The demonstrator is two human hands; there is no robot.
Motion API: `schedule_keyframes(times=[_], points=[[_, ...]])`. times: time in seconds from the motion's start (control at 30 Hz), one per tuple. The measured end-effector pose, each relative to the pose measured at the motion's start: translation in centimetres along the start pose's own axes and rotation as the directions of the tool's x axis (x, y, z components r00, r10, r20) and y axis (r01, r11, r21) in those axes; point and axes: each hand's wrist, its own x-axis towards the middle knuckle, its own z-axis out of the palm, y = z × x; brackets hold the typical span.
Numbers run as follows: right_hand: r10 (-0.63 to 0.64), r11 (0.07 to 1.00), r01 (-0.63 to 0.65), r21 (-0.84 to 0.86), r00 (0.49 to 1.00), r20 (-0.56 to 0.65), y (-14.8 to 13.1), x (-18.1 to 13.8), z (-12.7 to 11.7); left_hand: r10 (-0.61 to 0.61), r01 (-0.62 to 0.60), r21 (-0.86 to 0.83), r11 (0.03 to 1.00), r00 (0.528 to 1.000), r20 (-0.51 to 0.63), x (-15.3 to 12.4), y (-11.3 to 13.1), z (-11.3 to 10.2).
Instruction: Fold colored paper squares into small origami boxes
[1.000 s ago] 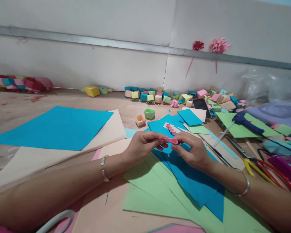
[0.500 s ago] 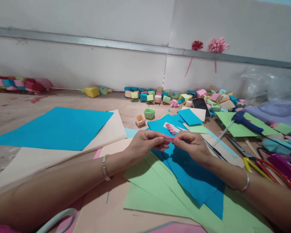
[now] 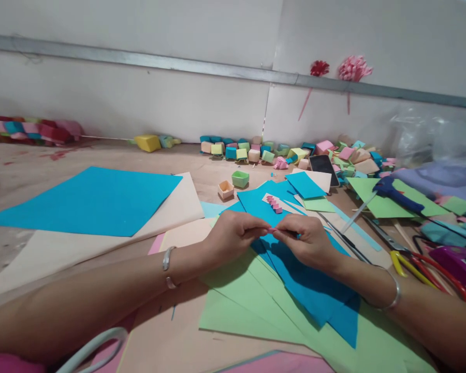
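Observation:
Between my fingertips is a small pink paper strip (image 3: pixel 272 229), mostly hidden by the fingers. My left hand (image 3: pixel 236 231) pinches its left end and my right hand (image 3: pixel 305 239) pinches the right end, with the fingertips almost meeting. Both hands hover over blue paper sheets (image 3: pixel 306 282) that overlap light green sheets (image 3: pixel 252 316). Just beyond the fingers, a pink zigzag-folded paper piece (image 3: pixel 274 204) rests on a white scrap. Farther back stand a small peach paper box (image 3: pixel 226 190) and a green paper box (image 3: pixel 240 179).
A large blue sheet (image 3: pixel 89 202) lies on cream paper at left. On the right are scissors (image 3: pixel 388 241), a blue glue gun (image 3: pixel 398 196) and a purple object (image 3: pixel 456 267). A phone (image 3: pixel 323 171) and coloured paper boxes (image 3: pixel 252 154) line the wall.
The pink strip showed more between my hands before; now the fingertips have drawn together and cover most of it. My hands have dropped slightly.

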Motion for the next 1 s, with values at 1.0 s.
schedule_keyframes(times=[1.0], points=[[0.037,0.987,-0.047,-0.152,0.997,-0.064,0.26,-0.16,0.99,-0.079,0.078,0.024,0.997,0.995,0.054,0.16,0.42,0.89]])
